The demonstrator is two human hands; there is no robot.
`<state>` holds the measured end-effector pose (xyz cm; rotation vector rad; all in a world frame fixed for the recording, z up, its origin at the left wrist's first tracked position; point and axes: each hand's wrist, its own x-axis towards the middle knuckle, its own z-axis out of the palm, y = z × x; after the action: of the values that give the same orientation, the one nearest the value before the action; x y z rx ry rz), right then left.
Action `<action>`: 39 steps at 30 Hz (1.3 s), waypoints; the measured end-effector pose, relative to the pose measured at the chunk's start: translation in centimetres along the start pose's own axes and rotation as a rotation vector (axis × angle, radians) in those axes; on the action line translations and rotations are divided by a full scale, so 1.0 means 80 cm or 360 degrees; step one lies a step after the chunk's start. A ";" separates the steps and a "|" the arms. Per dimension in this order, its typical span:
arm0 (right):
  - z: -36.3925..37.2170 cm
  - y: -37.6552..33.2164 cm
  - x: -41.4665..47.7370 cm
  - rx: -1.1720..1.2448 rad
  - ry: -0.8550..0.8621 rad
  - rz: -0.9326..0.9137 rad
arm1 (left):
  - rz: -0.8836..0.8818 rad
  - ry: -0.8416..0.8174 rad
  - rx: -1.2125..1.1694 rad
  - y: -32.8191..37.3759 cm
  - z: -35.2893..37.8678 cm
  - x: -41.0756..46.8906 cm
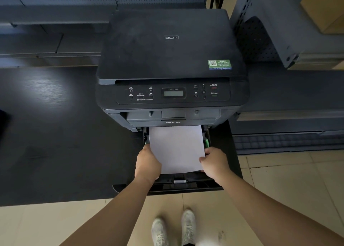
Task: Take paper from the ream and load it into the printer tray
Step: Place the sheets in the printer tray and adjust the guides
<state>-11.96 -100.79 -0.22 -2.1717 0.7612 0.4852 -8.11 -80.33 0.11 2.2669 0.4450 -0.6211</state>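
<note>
A black printer (171,59) stands on a dark table, its paper tray (178,182) pulled out toward me. A white stack of paper (176,147) lies partly in the tray, its far end under the printer's front. My left hand (148,164) grips the paper's left near edge. On the right near edge, my right hand (214,164) holds the same stack. A green paper guide (206,143) shows at the tray's right side. The ream is not in view.
The dark table (55,134) stretches to the left. Grey metal shelving (279,31) and a cardboard box (323,9) stand at the right. Below lie a tiled floor (279,180) and my white shoes (173,229).
</note>
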 end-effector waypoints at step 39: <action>-0.001 0.031 -0.007 -0.0228 0.0331 -0.0003 | -0.0106 0.0243 0.0168 -0.042 -0.016 -0.008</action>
<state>-14.04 -101.95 -1.21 -2.3827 0.8589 0.3238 -9.88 -77.25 -0.59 2.4183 0.5767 -0.5171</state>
